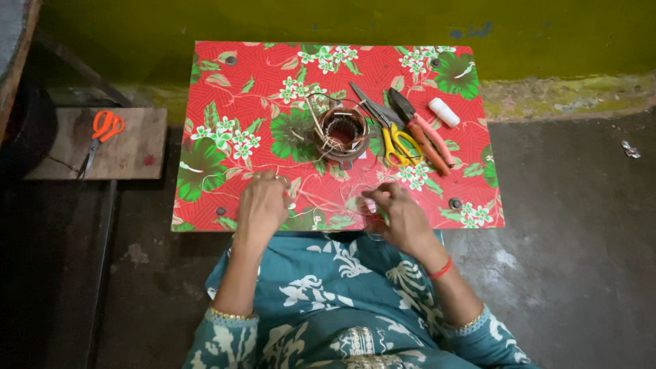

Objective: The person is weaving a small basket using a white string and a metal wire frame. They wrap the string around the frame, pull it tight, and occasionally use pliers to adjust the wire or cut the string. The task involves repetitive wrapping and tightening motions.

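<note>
A round motor stator with copper wire ends sticking out stands in the middle of a low table covered in red floral cloth. Thin wire trails from it toward the table's near edge. My left hand rests fingers-curled on the cloth at the near left and pinches the thin wire. My right hand is at the near edge, fingers closed on the same wire and a small pinkish piece.
Yellow-handled scissors, orange-handled pliers and a white thread spool lie right of the stator. Orange scissors sit on a wooden board on the floor to the left. A green wall stands behind.
</note>
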